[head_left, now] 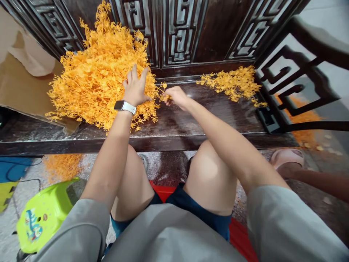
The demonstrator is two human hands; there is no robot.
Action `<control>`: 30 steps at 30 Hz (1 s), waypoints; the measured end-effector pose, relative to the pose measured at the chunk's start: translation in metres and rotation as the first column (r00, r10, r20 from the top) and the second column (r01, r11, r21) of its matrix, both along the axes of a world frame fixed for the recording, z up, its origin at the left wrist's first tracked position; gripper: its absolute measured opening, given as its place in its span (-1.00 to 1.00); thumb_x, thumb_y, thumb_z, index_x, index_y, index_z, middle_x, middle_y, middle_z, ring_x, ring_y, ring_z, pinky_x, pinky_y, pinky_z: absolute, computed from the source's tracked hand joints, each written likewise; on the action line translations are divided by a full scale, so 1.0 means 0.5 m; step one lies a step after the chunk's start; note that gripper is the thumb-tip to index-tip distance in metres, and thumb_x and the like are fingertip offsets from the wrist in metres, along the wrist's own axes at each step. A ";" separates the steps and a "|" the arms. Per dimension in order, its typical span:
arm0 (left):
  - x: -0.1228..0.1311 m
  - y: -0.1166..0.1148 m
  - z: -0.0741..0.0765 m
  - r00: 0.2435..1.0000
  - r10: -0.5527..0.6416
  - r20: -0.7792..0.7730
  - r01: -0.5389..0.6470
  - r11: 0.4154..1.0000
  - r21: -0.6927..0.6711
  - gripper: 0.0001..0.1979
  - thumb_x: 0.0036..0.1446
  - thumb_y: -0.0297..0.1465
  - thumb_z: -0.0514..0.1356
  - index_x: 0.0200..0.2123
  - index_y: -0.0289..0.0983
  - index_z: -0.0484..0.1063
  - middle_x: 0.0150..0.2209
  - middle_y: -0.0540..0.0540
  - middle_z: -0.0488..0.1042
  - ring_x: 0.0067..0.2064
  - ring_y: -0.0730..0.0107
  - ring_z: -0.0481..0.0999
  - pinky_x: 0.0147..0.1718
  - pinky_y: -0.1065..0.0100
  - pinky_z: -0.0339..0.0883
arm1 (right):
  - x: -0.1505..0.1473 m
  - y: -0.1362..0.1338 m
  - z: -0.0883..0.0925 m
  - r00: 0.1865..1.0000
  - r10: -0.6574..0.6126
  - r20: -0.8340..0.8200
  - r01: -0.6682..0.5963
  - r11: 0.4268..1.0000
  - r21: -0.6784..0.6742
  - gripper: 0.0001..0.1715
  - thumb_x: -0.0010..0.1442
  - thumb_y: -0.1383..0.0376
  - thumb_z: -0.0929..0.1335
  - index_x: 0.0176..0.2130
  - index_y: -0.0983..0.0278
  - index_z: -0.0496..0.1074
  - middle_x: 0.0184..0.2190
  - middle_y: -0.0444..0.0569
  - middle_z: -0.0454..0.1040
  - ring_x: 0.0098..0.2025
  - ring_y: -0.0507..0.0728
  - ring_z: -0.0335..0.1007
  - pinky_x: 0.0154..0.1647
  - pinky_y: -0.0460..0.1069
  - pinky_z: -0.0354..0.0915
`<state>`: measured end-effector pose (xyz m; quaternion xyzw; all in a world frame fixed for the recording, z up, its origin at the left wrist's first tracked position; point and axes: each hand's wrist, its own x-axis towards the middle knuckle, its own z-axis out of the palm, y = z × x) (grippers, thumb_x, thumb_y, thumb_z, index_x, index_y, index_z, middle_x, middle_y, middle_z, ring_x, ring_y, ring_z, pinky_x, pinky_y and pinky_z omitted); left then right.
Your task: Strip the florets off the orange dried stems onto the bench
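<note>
A tall heap of orange-yellow plastic-looking sprigs point(100, 72) fills the left half of the dark wooden bench point(180, 123). My left hand point(135, 87), with a white-strapped watch point(124, 106) on the wrist, lies on the right side of the heap, fingers spread. Just right of the heap, my right hand point(176, 98) has its fingers closed around a small orange sprig point(161, 89), whose branched end sticks out to the left. Farther right on the bench lies a smaller, flatter pile of the same sprigs point(234, 83).
A torn cardboard box point(32, 87) stands left of the heap. Carved panels point(180, 32) back the bench, and a carved armrest point(297, 80) closes its right end. Below left is a green plastic stool point(43, 218). Orange bits point(64, 165) litter the floor. Another person's foot point(289, 160) is at right.
</note>
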<state>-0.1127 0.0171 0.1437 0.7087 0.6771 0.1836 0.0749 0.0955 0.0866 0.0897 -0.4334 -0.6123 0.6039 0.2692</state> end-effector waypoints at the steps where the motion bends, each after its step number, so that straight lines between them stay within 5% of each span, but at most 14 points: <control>1: -0.005 -0.002 0.000 1.000 0.013 0.003 -0.013 1.000 0.010 0.16 0.08 0.18 0.47 0.57 -0.22 0.17 0.63 -0.41 0.02 0.64 -0.29 -0.28 0.42 -0.36 -0.14 | 0.018 0.005 0.014 0.995 -0.029 -0.095 0.026 0.999 -0.028 -0.78 0.28 0.33 0.38 -0.43 0.24 0.38 -0.57 -0.09 0.41 -0.52 0.07 0.28 -0.47 -0.05 0.24; 5: -0.021 -0.016 0.009 0.998 0.061 -0.009 -0.061 0.998 0.017 0.19 0.09 0.47 0.18 0.45 -0.37 0.39 0.56 -0.49 0.21 0.66 -0.29 -0.41 0.33 -0.27 -0.14 | 0.110 0.013 0.072 0.913 -0.163 -0.375 0.118 0.983 -0.139 -0.67 0.29 0.32 0.40 -0.46 0.19 0.24 -0.59 -0.17 0.30 -0.54 0.02 0.16 -0.49 -0.10 0.22; 8: -0.019 -0.017 0.012 0.995 0.091 -0.041 -0.091 0.996 -0.003 0.44 -0.01 0.59 0.08 0.59 -0.40 0.13 0.61 -0.52 0.08 0.64 -0.49 -0.21 0.30 -0.29 -0.11 | 0.165 -0.002 0.108 0.845 -0.246 -0.475 0.163 0.964 -0.210 -0.61 0.34 0.31 0.34 -0.48 0.18 0.14 -0.60 -0.20 0.22 -0.55 0.00 0.09 -0.47 -0.12 0.22; 11: -0.007 -0.010 0.008 0.985 0.147 -0.089 -0.147 0.989 -0.001 0.50 -0.08 0.55 0.19 0.67 -0.27 -0.07 0.69 -0.47 -0.18 0.62 -0.60 -0.09 0.40 -0.34 -0.01 | 0.200 -0.015 0.134 0.800 -0.292 -0.525 0.200 0.953 -0.226 -0.56 0.36 0.28 0.32 -0.49 0.18 0.07 -0.60 -0.20 0.16 -0.54 0.01 0.05 -0.46 -0.11 0.21; 14: -0.002 -0.003 0.000 0.981 0.159 -0.107 -0.164 0.986 -0.041 0.55 -0.11 0.50 0.28 0.68 -0.24 -0.23 0.70 -0.47 -0.30 0.62 -0.65 -0.12 0.45 -0.40 0.00 | 0.248 -0.020 0.168 0.738 -0.321 -0.594 0.283 0.946 -0.161 -0.49 0.39 0.21 0.31 -0.50 0.16 0.01 -0.59 -0.20 0.10 -0.53 0.03 0.02 -0.47 -0.09 0.20; 18: -0.015 0.003 -0.024 0.990 0.109 -0.089 -0.118 0.987 -0.106 0.62 -0.19 0.61 0.16 0.69 -0.22 -0.31 0.71 -0.42 -0.33 0.63 -0.70 -0.22 0.47 -0.44 -0.07 | 0.355 -0.040 0.229 0.634 -0.302 -0.712 0.464 0.885 0.038 -0.41 0.44 0.07 0.34 -0.50 0.14 0.00 -0.60 -0.20 -0.03 -0.52 0.08 0.02 -0.49 -0.03 0.21; 22: -0.025 0.014 -0.047 0.994 0.031 -0.102 -0.042 0.993 -0.112 0.58 -0.17 0.66 0.03 0.69 -0.10 -0.39 0.72 -0.23 -0.31 0.62 -0.71 -0.33 0.44 -0.49 -0.20 | 0.433 -0.083 0.256 0.720 -0.363 -0.591 0.511 0.854 0.098 -0.43 0.44 0.02 0.37 -0.49 0.13 0.10 -0.60 -0.18 0.01 -0.50 0.12 0.10 -0.48 0.02 0.22; 25: -0.012 0.025 -0.047 0.992 0.026 -0.121 -0.043 0.989 -0.143 0.57 -0.13 0.62 0.09 0.68 -0.14 -0.43 0.72 -0.29 -0.47 0.59 -0.89 -0.40 0.40 -0.58 -0.27 | 0.449 -0.110 0.253 0.779 -0.426 -0.459 0.508 0.858 0.067 -0.45 0.45 0.05 0.36 -0.48 0.14 0.11 -0.59 -0.15 0.10 -0.48 0.12 0.19 -0.46 0.02 0.25; 28: 0.032 0.017 -0.022 0.991 0.022 -0.135 -0.052 0.974 -0.219 0.58 -0.10 0.61 0.09 0.68 -0.21 -0.42 0.69 -0.34 -0.64 0.58 -0.95 -0.48 0.41 -0.63 -0.33 | 0.452 -0.125 0.256 0.825 -0.420 -0.378 0.472 0.880 0.052 -0.47 0.48 0.06 0.35 -0.45 0.15 0.12 -0.55 -0.14 0.16 -0.48 0.09 0.24 -0.45 0.00 0.30; 30: 0.080 -0.008 0.010 0.986 -0.062 -0.154 0.021 0.967 -0.254 0.48 -0.02 0.59 0.06 0.69 -0.25 -0.21 0.69 -0.38 -0.59 0.60 -0.89 -0.50 0.46 -0.59 -0.37 | 0.450 -0.131 0.261 0.864 -0.376 -0.335 0.411 0.911 0.036 -0.50 0.50 0.09 0.36 -0.42 0.16 0.15 -0.53 -0.15 0.18 -0.47 0.07 0.28 -0.45 -0.01 0.34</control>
